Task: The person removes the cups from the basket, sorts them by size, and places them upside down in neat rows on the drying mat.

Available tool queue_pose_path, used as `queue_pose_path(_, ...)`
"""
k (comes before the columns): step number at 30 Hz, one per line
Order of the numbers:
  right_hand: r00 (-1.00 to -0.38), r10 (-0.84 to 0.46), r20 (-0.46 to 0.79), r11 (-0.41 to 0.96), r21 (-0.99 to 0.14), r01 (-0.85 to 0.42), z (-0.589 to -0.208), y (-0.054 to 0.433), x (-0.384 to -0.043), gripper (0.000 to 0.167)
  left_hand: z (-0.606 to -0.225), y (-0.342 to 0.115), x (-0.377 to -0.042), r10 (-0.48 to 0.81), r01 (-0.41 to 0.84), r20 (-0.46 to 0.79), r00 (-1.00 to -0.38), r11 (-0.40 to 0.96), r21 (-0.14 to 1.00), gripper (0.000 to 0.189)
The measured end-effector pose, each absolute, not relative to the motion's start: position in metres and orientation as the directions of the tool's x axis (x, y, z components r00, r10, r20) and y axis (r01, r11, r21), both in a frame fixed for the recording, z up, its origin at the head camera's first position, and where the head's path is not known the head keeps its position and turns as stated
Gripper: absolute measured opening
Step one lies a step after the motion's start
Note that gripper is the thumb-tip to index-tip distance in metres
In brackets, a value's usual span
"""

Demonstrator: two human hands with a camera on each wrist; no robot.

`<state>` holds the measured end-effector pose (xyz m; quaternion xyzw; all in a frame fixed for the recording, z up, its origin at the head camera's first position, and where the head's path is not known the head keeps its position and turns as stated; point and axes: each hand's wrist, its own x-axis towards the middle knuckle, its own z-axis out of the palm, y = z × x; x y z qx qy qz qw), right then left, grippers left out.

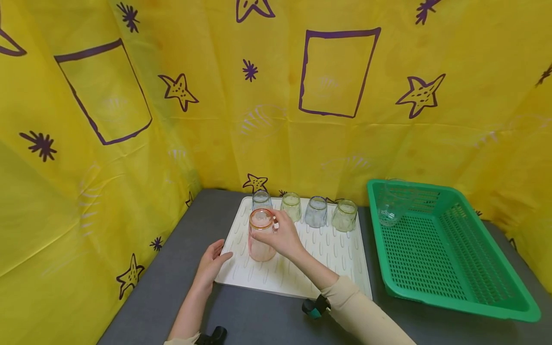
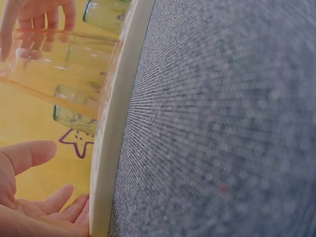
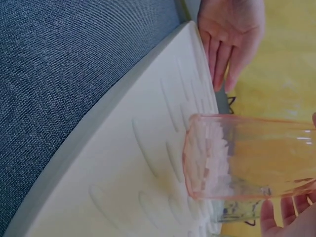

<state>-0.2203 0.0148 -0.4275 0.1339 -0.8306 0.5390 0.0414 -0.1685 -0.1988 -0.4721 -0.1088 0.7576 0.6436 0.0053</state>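
A tall pink-tinted drinking glass (image 1: 261,249) with an orange rim stands upright over the left part of a white ribbed drying tray (image 1: 302,282). My right hand (image 1: 282,235) grips it near its upper end, thumb on the near side and fingers around the back. In the right wrist view the glass (image 3: 247,153) shows its lower end close over the tray's ridges. My left hand (image 1: 211,261) lies at the tray's left edge, its fingers spread loosely and holding nothing. The left wrist view shows its fingertips (image 2: 81,210) right at the tray's rim.
Along the tray's back stand short tinted glasses: a bluish one (image 1: 261,197), a green one (image 1: 291,207), another bluish one (image 1: 316,213) and another green one (image 1: 345,216). To the right, a green perforated basket (image 1: 431,293) holds a clear glass (image 1: 390,213). Yellow cloth (image 1: 258,148) hangs behind the grey tabletop (image 1: 254,311).
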Motion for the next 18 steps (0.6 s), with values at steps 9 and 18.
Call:
queue_pose_path(9, -0.966, -0.208, 0.153, 0.391, -0.893, -0.225, -0.428, 0.016, -0.218, 0.076, -0.477, -0.2, -0.168, -0.16, -0.171, -0.143, -0.977, 0.172, 0.97, 0.06)
queue_pose_path(18, -0.964, -0.214, 0.156, 0.365, -0.903, -0.228, -0.422, 0.03, -0.21, 0.079, -0.475, -0.199, -0.167, -0.164, -0.212, -0.179, -0.97, 0.213, 0.954, 0.065)
